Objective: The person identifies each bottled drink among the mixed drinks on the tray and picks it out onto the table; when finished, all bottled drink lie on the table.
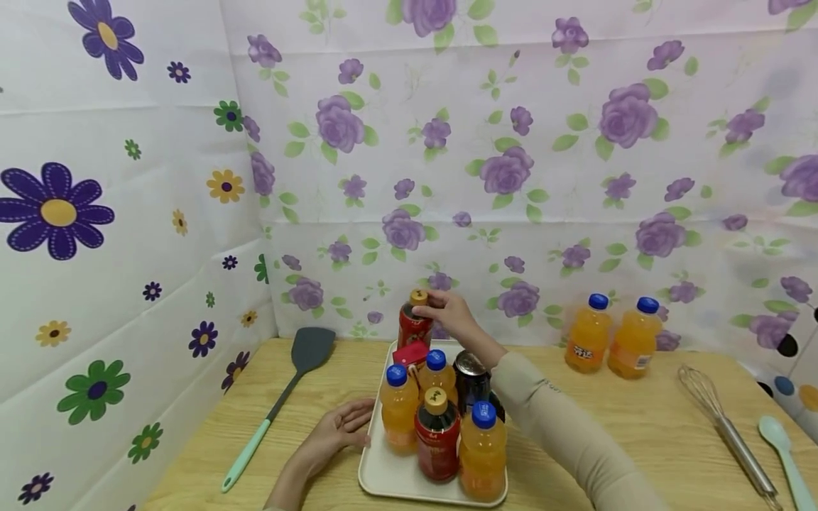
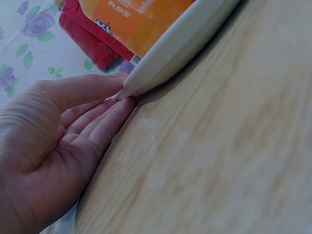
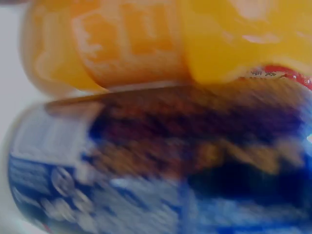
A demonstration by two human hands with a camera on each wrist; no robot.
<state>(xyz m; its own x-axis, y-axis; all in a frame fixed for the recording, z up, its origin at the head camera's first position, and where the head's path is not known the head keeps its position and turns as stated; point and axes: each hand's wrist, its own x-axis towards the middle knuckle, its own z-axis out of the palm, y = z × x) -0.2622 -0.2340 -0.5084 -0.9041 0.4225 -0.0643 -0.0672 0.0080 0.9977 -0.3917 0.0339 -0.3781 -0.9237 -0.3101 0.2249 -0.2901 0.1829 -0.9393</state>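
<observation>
My left hand pinches the left rim of a cream tray; in the left wrist view the thumb lies over the tray rim, fingers beneath. At the tray's far end my right hand holds a dark drink bottle with red label and gold cap, near its neck. Nearer on the tray stand several orange drink bottles with blue caps, another red-labelled bottle, a red packet and a dark can. A blurred blue-brown can and an orange bottle fill the right wrist view.
A grey spatula with a mint handle lies left of the tray. Two orange bottles stand at the back right. A whisk and a mint spoon lie at the right. Flowered cloth hangs behind the wooden table.
</observation>
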